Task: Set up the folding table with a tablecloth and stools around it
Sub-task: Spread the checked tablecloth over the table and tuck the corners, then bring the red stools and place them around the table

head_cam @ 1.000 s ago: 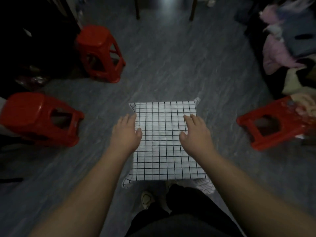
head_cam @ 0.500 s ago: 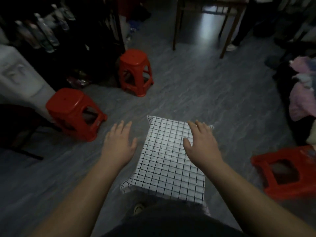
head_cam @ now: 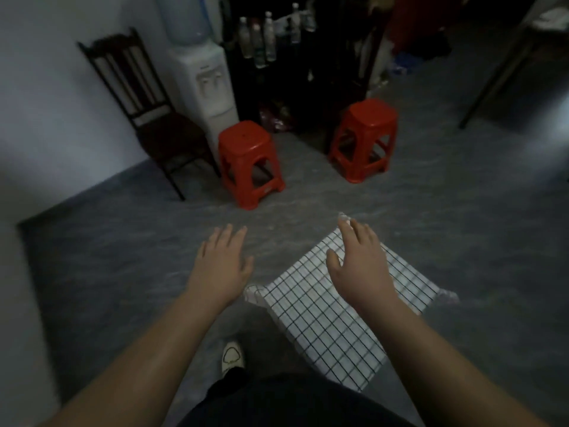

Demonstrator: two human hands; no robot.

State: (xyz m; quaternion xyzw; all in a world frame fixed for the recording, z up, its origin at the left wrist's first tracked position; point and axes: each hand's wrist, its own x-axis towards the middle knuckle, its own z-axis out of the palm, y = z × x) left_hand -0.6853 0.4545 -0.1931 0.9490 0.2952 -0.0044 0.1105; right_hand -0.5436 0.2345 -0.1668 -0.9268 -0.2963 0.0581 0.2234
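Observation:
A small table covered by a white tablecloth (head_cam: 332,322) with a black grid stands low at the right of centre. My right hand (head_cam: 360,260) hovers over its far corner, fingers spread, holding nothing. To the left of the table, over bare floor, my left hand (head_cam: 223,260) is likewise spread and holds nothing. Two red plastic stools stand upright further back: one (head_cam: 249,161) in front of the water dispenser, the other (head_cam: 363,140) to its right.
A dark wooden chair (head_cam: 147,109) stands against the white wall at the left. Beside it are a white water dispenser (head_cam: 203,72) and a dark shelf with several bottles (head_cam: 264,38). Grey floor lies between the stools and the table. A table leg (head_cam: 492,84) slants at the far right.
The view has swung left, bringing the chair and dispenser into sight. My left hand has come off the tablecloth to the left; my right hand has lifted towards the far corner.

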